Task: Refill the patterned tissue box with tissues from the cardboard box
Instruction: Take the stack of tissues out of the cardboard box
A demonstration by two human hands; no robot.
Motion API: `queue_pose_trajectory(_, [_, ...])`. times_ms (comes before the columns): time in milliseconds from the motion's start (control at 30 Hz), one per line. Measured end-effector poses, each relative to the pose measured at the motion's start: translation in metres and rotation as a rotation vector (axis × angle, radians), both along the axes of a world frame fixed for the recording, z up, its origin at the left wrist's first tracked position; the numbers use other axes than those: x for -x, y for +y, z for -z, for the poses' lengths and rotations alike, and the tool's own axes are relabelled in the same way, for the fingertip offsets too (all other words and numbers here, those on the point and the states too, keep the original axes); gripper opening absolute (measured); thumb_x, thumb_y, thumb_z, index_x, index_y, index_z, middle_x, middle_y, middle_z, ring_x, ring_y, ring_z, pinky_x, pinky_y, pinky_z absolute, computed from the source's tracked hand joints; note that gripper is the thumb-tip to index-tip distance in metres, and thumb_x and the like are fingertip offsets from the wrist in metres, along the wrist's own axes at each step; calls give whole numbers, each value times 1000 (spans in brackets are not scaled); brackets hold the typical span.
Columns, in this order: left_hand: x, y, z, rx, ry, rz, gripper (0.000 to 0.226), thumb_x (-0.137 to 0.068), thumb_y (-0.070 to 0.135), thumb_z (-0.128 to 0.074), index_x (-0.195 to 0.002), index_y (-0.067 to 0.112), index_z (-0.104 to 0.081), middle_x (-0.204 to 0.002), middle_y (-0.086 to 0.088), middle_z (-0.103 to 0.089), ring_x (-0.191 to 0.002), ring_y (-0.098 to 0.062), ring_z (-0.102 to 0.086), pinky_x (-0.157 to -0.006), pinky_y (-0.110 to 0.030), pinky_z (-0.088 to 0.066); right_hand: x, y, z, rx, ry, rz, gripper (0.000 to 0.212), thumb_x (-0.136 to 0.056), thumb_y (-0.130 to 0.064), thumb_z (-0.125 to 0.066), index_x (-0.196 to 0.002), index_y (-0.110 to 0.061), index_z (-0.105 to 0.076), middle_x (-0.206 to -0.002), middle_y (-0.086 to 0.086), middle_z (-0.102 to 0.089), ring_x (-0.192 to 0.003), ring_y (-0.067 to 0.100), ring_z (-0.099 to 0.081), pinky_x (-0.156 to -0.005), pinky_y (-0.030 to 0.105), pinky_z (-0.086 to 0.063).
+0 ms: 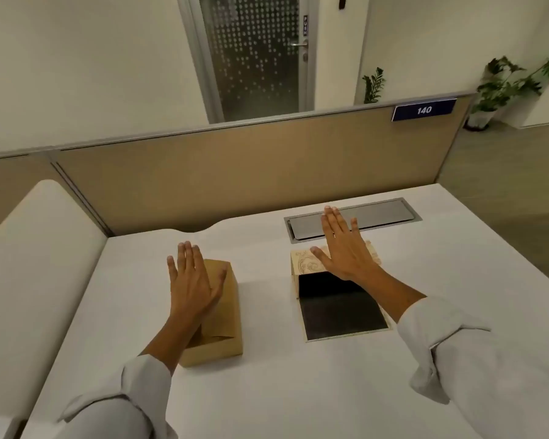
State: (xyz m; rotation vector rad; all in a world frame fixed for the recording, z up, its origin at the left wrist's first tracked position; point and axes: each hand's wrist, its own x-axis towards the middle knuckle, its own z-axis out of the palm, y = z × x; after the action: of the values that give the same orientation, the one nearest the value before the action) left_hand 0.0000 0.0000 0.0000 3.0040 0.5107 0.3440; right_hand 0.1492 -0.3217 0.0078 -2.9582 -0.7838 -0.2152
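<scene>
A plain brown cardboard box (222,315) lies closed on the white desk, left of centre. My left hand (192,286) hovers flat over it, fingers spread, holding nothing. To the right lies the patterned tissue box (305,264), cream with a swirl print, its dark bottom panel (339,312) hinged open toward me. My right hand (346,248) is spread flat above the patterned part, holding nothing. No tissues are visible.
The white desk (267,391) ends at a tan partition (235,175) bearing a "140" sign (423,109). A grey cable hatch (362,217) sits just behind the patterned box. A white padded bench (35,248) runs along the left.
</scene>
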Motion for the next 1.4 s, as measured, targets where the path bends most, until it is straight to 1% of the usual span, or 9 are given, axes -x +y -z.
queue_pose_trajectory(133, [12,-5,16,145,112,-137,80,-90,64,-34,-144,4,-31,-146,-20,-45,-133,-39,-41,-108,-56,-36,2,7,13,41,28,27,87,-95,-67,-18,-155,-12,11,-165,10,14,-152,26,15,-122,55,4])
queue_pose_trajectory(433, [5,-3,3,678,157,-316,34,-92,41,-55,-91,6,-56,-86,-10,-62,-83,-28,-62,-74,-43,-53,31,104,-14,-263,90,-263,69,-100,-54,-31,-154,-11,-28,-165,8,-18,-153,25,-13,-123,49,-12])
queue_pose_trajectory(600, [9,-11,-11,1059,81,-125,33,-99,21,-38,-91,4,-65,-86,-14,-71,-73,-25,-66,-54,-26,-53,76,179,-39,-533,287,-471,30,-95,-28,-50,-105,-11,-72,-99,8,-76,-84,22,-69,-76,38,-60])
queue_pose_trajectory(800, [40,-7,8,907,134,178,19,-96,0,-42,-98,0,-61,-87,-13,-65,-81,-28,-62,-69,-22,-48,107,242,-16,-211,554,-222,14,-95,-17,-54,-94,-9,-66,-85,8,-64,-73,24,-63,-62,28,-49])
queue_pose_trajectory(967, [45,13,23,167,447,117,38,-98,28,-37,-126,10,-55,-131,-13,-57,-128,-34,-42,-110,-47,-32,101,239,7,217,529,-229,7,-92,-9,-57,-93,-6,-64,-82,10,-57,-65,21,-51,-62,32,-41])
queue_pose_trajectory(1067, [49,30,30,73,453,44,42,-101,35,-30,-127,12,-53,-132,-13,-57,-128,-33,-42,-113,-45,-27,102,239,17,289,407,-279,13,-91,-2,-54,-96,-6,-65,-100,14,-66,-87,28,-61,-65,35,-42])
queue_pose_trajectory(1167, [59,48,26,163,396,32,41,-102,34,-29,-112,13,-62,-114,-11,-65,-109,-27,-58,-113,-44,-30,104,243,27,265,323,-314,14,-90,1,-51,-94,-10,-57,-108,15,-66,-97,31,-59,-68,38,-43])
queue_pose_trajectory(1233, [64,58,19,401,233,24,37,-102,32,-36,-86,14,-64,-89,-8,-69,-82,-21,-64,-97,-40,-44,104,244,38,152,322,-298,34,-91,1,-51,-124,-7,-51,-132,16,-57,-100,30,-60,-74,40,-52])
queue_pose_trajectory(1400, [70,81,8,877,75,-173,30,-90,27,-66,-64,10,-70,-68,-2,-67,-63,-8,-60,-54,-26,-48,91,252,45,-16,441,-187,92,-90,3,-57,-158,-20,2,-167,1,9,-76,10,-55,-62,19,-51])
